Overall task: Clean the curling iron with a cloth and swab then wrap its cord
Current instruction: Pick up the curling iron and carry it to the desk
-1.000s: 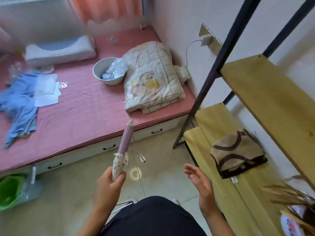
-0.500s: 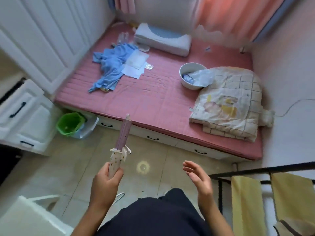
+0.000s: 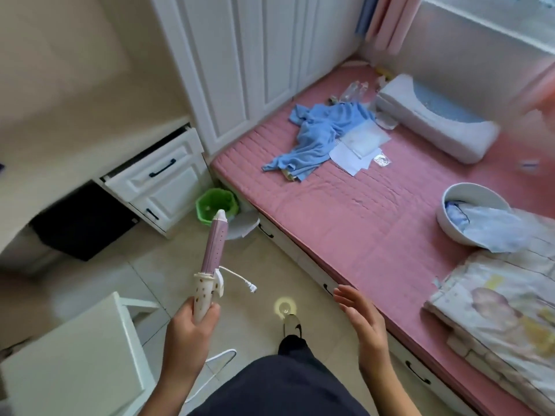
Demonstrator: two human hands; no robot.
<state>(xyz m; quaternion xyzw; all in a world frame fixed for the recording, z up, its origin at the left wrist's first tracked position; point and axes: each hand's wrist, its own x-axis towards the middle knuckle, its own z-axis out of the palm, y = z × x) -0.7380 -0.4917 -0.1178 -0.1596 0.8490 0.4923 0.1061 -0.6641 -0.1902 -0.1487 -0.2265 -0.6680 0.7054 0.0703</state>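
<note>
The left grip (image 3: 189, 328) curls round the curling iron (image 3: 213, 253) by its handle, barrel pointing up; to its right, the right grip (image 3: 363, 321) hangs flat-palmed, fingers straight, holding nothing.

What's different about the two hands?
The left hand grips the curling iron by its spotted handle; the right hand holds nothing. The left hand's fingers are curled round the handle, while the right hand's fingers are straight and slightly spread. The right hand is nearer the pink bed than the left hand. Both are held out in front of the person, above the tiled floor.
</note>
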